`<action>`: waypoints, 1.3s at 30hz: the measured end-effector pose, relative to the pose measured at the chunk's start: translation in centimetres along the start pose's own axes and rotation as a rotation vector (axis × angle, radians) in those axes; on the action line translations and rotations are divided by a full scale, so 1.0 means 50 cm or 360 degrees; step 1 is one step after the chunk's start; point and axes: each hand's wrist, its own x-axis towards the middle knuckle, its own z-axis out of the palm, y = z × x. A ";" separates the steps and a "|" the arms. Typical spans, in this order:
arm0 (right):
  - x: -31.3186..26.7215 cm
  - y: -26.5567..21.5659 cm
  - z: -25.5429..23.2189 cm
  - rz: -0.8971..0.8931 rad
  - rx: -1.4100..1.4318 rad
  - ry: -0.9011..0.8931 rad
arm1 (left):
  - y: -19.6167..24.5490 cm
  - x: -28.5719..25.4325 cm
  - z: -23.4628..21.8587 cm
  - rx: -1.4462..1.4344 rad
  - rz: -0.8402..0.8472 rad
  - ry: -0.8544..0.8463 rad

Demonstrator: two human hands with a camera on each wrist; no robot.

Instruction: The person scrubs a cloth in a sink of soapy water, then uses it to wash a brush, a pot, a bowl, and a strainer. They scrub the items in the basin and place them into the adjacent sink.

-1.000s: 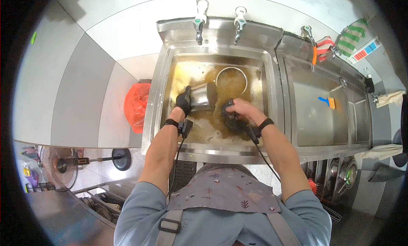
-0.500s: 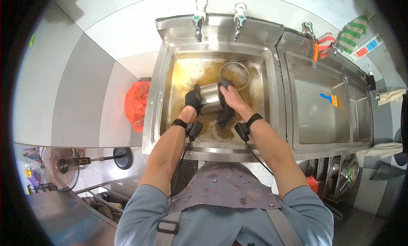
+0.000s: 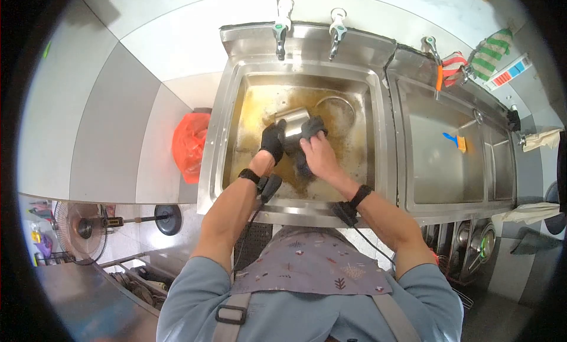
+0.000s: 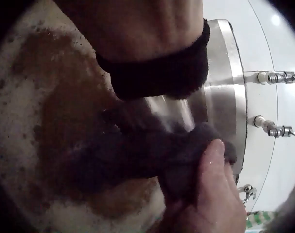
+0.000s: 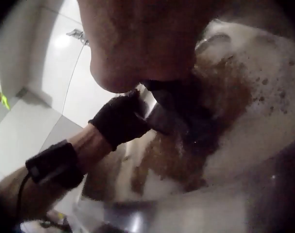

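Note:
My left hand (image 3: 273, 142), in a black glove, grips a shiny steel pot (image 3: 293, 119) that is tilted over the murky water of the sink (image 3: 236, 135). My bare right hand (image 3: 321, 155) holds a dark wet cloth (image 3: 314, 127) against the pot's right side, its lower end hanging toward the water. In the left wrist view the thumb of that hand presses on the cloth (image 4: 181, 150), which covers much of the pot (image 4: 171, 111). A ring-shaped metal rim (image 3: 352, 113) shows in the brown, foamy water behind the cloth.
Two taps (image 3: 280, 38) (image 3: 336, 35) stand at the back of the sink. To the right, a second basin (image 3: 437, 176) holds a blue-handled brush (image 3: 460, 142). An orange-ended tap (image 3: 439, 76) and striped cloths (image 3: 491, 51) are behind it. A red plastic bag (image 3: 189, 150) lies left.
My right hand has risen from the water on the right with the cloth and come onto the pot. My left hand has moved the pot slightly right and turned it.

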 end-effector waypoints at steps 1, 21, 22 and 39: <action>0.003 -0.008 -0.003 -0.0124 0.0050 0.0212 | 0.096 -0.052 -0.016 -0.0670 -0.0315 -0.0245; 0.110 0.123 -0.022 0.0505 0.0272 -0.0332 | 0.074 -0.048 -0.057 0.1313 0.0770 -0.1252; 0.109 0.149 -0.012 0.0669 0.0391 -0.0290 | 0.074 -0.045 -0.060 0.1432 0.0851 -0.1274; 0.110 0.116 -0.026 0.0650 0.0667 -0.0402 | 0.149 -0.065 -0.070 0.0410 0.0485 -0.0949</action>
